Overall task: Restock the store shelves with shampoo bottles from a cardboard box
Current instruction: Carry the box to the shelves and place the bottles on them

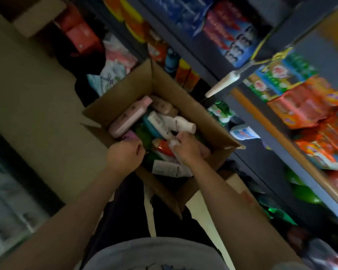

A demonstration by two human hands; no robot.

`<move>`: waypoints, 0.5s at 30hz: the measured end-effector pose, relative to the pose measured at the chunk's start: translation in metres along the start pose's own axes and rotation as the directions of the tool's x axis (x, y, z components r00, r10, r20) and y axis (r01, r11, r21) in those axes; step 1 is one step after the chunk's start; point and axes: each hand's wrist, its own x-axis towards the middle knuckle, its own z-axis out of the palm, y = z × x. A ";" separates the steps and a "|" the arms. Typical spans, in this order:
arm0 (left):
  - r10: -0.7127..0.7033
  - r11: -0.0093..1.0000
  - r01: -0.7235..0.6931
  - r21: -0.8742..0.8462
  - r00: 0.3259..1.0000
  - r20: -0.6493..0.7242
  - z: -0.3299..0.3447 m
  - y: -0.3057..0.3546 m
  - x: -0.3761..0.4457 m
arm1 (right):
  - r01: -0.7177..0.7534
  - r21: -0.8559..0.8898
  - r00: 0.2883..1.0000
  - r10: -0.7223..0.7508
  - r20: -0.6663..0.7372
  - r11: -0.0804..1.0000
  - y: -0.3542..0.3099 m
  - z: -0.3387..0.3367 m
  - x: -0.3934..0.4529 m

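Risk: bottles lie jumbled in the box [185, 106], so pulling one could drag or tip its neighbours, and a rushed grip in this dim, blurred view could slip. Box sits open on the floor beside the shelves [281, 133], still well stocked. Right hand [187, 151] curls round a pale bottle [173, 143] inside the box. Left hand [125, 154] is fisted at the box's near-left edge, seemingly gripping a purple bottle [130, 136] (mostly hidden). Nothing shelved from this grab yet.
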 end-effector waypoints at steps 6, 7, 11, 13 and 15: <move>0.098 0.994 -0.105 -0.029 0.978 -0.187 0.013 -0.007 0.006 | -0.226 0.323 0.943 0.289 -0.163 0.919 0.003 0.018 0.056; 0.087 0.994 -0.096 -0.045 0.980 -0.178 0.015 -0.005 0.010 | -0.235 0.362 0.929 0.318 -0.188 0.902 0.002 0.019 0.063; 0.076 0.994 -0.089 -0.065 0.981 -0.180 0.019 -0.004 0.015 | -0.322 0.143 0.914 0.347 -0.210 0.936 0.002 0.017 0.078; 0.082 0.994 -0.094 -0.052 0.976 -0.201 0.020 -0.006 0.013 | -0.330 0.090 0.926 0.341 -0.163 0.940 0.006 0.016 0.081; 0.089 0.994 -0.099 -0.038 0.974 -0.207 0.020 -0.007 0.013 | -0.335 0.153 0.928 0.354 -0.120 0.930 0.008 0.021 0.077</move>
